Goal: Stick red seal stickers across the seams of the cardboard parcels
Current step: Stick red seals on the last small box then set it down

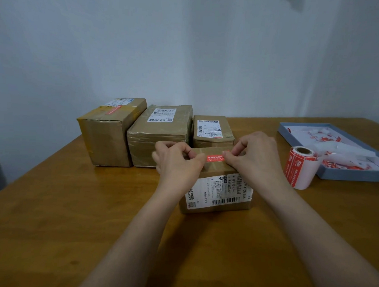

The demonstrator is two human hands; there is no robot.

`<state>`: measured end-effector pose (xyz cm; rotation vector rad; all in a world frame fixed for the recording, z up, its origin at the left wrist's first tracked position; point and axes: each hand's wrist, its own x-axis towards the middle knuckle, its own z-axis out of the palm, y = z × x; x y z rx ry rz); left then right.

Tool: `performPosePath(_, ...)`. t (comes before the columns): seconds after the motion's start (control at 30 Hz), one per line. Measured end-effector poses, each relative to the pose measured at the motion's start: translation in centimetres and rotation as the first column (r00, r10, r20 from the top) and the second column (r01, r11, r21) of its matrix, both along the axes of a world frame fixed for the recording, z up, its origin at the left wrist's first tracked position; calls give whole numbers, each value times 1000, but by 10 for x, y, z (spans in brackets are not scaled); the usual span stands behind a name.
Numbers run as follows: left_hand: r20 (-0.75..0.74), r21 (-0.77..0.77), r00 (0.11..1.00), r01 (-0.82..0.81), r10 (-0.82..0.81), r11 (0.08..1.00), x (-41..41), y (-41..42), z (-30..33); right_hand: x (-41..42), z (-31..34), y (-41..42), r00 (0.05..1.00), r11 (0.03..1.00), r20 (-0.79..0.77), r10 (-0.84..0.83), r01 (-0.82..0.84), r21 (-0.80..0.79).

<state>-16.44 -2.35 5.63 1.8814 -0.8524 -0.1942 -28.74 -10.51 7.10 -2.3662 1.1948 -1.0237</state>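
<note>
Red seal sticker [215, 158] sits on top of the near parcel [217, 183], at the far edge, dead centre between both hands; long axis runs 9-to-3, so it spans left-right across the taped top. Left hand [179, 162] pinches or presses its 9 o'clock end with curled thumb and forefinger, right hand [253, 154] does the same at the 3 o'clock end. Both equally near; neither has an edge. Can't tell if the sticker is fully down or held just above the cardboard. My read: next move is press and smooth outward from the middle, no reach needed. Near parcel lies at 12 from the body, shipping label facing up toward me. Behind it at 12: a small parcel [213, 131], close to the working edge, could crowd the fingers. At 11: mid parcel [158, 133], then a larger one [111, 131] at 10 that already carries a red strip on top. Sticker roll [300, 167] stands at 2, just beside the grey tray [335, 174] full of peeled backing scraps. All on the wooden table [72, 214]. Nothing blocks the hands.
</note>
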Motion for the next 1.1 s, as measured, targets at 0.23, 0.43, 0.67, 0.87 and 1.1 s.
performPosePath(0.23,-310,-31,950,43,-51,999,1,2,3,-2,-1,0,998,988,6,-69,67,139)
performPosePath(0.43,-616,-115,779,55,-115,992,8,4,7,-7,-4,-4,975,874,208,-72,-39,484)
performPosePath(0.67,-600,-160,778,112,-186,981,6,6,7,-7,-19,-7,913,694,407,-24,-278,664)
performPosePath(0.87,-487,-255,794,270,-365,929,8,13,4,-16,-19,-3,903,826,415,113,-318,466)
performPosePath(1.1,-418,-314,796,327,-439,891,7,13,0,-22,-19,-2,903,851,386,187,-346,395)
